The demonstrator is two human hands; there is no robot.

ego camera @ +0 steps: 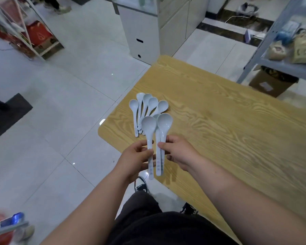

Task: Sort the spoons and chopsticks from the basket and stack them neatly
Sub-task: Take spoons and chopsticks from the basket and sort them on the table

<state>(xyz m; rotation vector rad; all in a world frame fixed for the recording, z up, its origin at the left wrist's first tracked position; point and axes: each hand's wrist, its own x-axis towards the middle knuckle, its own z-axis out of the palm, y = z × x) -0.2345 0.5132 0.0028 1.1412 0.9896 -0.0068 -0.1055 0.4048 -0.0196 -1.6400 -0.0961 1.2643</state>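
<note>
Several pale blue-white plastic spoons (145, 106) lie fanned out near the left corner of the wooden table (228, 124), bowls pointing away from me. My left hand (134, 158) pinches the handle of one spoon (149, 126), bowl up. My right hand (178, 152) grips the handles of two or three more spoons (163, 124) held together right beside it. Both hands hover over the table's near-left edge, just in front of the pile. No basket or chopsticks are visible.
Tiled floor lies to the left of the table. A white cabinet (141, 32) stands beyond the table's far corner, a metal shelf (279, 41) with bags and a cardboard box at the right, a red-stocked rack (25, 32) at the far left.
</note>
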